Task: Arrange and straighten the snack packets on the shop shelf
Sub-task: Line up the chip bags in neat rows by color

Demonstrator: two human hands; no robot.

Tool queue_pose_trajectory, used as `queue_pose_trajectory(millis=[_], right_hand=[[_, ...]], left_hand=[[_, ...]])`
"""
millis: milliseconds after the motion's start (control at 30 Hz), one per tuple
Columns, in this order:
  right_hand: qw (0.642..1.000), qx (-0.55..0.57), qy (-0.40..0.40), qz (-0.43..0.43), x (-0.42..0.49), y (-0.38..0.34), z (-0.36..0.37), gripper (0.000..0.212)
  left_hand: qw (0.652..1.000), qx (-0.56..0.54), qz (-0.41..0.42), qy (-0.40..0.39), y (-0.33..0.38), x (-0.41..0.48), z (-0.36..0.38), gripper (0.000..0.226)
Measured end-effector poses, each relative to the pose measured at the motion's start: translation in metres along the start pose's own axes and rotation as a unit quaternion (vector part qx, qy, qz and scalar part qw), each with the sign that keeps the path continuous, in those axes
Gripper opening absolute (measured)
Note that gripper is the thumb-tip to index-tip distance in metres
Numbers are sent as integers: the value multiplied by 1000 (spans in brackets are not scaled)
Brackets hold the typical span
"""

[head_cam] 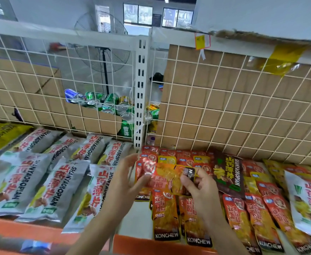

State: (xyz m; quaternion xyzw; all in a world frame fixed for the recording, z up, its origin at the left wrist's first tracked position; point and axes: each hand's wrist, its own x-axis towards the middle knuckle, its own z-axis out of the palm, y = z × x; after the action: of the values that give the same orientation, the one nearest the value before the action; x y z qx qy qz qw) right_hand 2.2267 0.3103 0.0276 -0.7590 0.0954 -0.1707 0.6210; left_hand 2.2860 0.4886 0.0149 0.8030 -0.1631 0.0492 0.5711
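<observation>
Packet (166, 178) lies crosswise, black end rightward, pinched by left hand (125, 179) and right hand (199, 187).

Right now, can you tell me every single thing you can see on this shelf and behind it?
grey SHANYAOBOPIAN packets: at least seven, grey with red writing, left shelf in two rows
yellow packets: count unclear, yellow, far left
KONCHEW packets: many, orange-red, right shelf
brown SHANYAOBOPIAN packet: one, dark brown, lying on the orange-red ones
white SHANYAOBOPIAN packet: one, white and green, far right
held KONCHEW packet: one, orange-red, lifted above the shelf
drink cans: several, green, blue, gold, behind the grid
wire grid: white, back of shelf
cardboard: brown, behind the grid
standing fan: one, black, background
left hand: fingers grip the packet's left end
right hand: fingers pinch its right end
</observation>
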Motion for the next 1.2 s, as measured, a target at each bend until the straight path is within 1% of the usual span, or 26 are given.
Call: queue_pose_trajectory(millis=[33,100,167,200,267,300,367,433,467,533,633,700,800,900,967,1067,1200], right_hand=[[998,53,17,31,-1,-1,0,15],[991,111,28,67,-3,0,4,15],[993,95,27,66,-5,6,8,10],[995,80,20,63,-8,7,11,11],[995,69,0,68,-10,11,16,13],[995,62,-15,74,-11,12,17,14],[996,18,-62,59,-13,13,17,16],[992,-45,-114,28,-14,13,14,17],[989,-71,-125,17,-15,15,12,17],[987,-106,-124,15,-15,19,6,19],[980,-169,-102,5,-17,26,-4,23],[975,-202,-89,-9,-17,31,-10,22],[967,-244,-74,-17,-19,34,-19,21],[946,-319,-38,-32,-21,36,-27,29],[928,-368,-22,-49,-22,35,-30,35],[904,-423,-21,-58,-24,32,-34,40],[891,-452,3,-45,-31,34,-38,40]], left_hand=[[997,-61,-41,-1,0,-1,2,53],[980,-168,-109,-1,1,-3,8,51],[951,-260,-166,-6,5,-4,16,46],[938,-296,-181,-14,8,-4,20,44],[928,-325,-183,-18,15,-4,26,38],[927,-328,-181,-9,16,-3,29,32],[929,-322,-180,12,16,0,30,22],[939,-293,-177,25,14,4,29,18],[947,-270,-171,25,13,6,28,19],[967,-206,-147,14,9,8,26,20],[989,-67,-127,-18,-2,9,22,19],[989,17,-144,-42,-11,9,20,24],[974,116,-178,-80,-20,8,18,43],[960,179,-184,-116,-24,2,19,52],[961,186,-168,-119,-28,-3,20,54],[962,209,-130,-115,-38,-12,22,55],[959,247,-80,-113,-48,-21,26,61]])
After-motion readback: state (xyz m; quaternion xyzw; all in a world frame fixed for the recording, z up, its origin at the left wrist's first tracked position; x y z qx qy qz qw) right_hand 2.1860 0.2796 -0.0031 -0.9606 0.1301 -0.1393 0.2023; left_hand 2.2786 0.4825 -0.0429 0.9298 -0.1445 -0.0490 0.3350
